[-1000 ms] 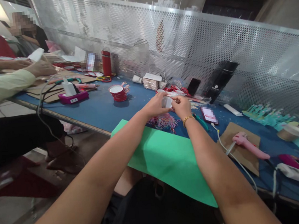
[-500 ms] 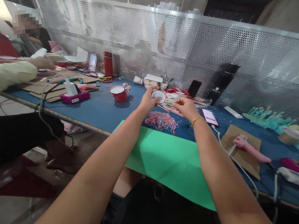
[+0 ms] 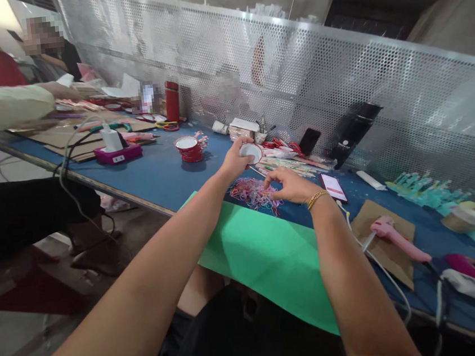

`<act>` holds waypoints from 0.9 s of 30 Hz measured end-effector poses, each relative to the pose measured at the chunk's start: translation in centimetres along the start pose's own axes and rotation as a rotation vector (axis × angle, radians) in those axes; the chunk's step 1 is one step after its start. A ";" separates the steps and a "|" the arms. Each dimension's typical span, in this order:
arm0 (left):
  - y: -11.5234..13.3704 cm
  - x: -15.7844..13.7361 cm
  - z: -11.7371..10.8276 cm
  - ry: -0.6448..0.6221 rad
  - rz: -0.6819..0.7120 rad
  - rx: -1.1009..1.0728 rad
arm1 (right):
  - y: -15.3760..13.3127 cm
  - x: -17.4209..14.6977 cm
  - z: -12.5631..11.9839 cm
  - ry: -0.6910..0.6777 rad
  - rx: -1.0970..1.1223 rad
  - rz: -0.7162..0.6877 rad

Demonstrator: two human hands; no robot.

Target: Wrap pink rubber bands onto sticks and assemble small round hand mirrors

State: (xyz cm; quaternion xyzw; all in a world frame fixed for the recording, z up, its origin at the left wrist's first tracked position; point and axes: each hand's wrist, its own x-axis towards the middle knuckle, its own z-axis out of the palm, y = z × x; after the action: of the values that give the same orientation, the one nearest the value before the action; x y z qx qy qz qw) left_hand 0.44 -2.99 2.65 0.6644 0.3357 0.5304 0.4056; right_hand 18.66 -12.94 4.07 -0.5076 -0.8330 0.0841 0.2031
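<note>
- Disc [image 3: 253, 151], red-rimmed, gripped above the desk [image 3: 156, 178] by the fingers of the left hand [image 3: 234, 160]; probably light, stiff (best held edgewise).
- Thread pile [image 3: 250, 192] by the right hand [image 3: 290, 186]: likely soft, snag-prone; whether those fingers pinch any, I cannot tell.

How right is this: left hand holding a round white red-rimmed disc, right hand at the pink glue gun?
Not the glue gun: the head view shows the right hand at tangled multicoloured strings; the left hand does hold the disc.
</note>
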 end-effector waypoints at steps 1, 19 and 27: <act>0.0 0.0 0.0 0.002 -0.002 -0.005 | 0.0 0.1 0.2 0.003 -0.013 -0.001; 1.5 -1.1 0.5 -0.291 0.093 0.064 | 1.2 1.2 0.3 0.600 0.441 0.276; 0.6 -0.5 0.8 -0.350 0.262 0.181 | 0.5 2.1 1.6 0.617 0.344 0.289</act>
State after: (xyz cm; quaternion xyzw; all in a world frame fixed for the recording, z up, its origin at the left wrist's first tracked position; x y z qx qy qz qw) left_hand 1.14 -3.84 2.85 0.8177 0.2174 0.4230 0.3243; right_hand 17.50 -10.74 2.95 -0.5798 -0.6265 0.0936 0.5125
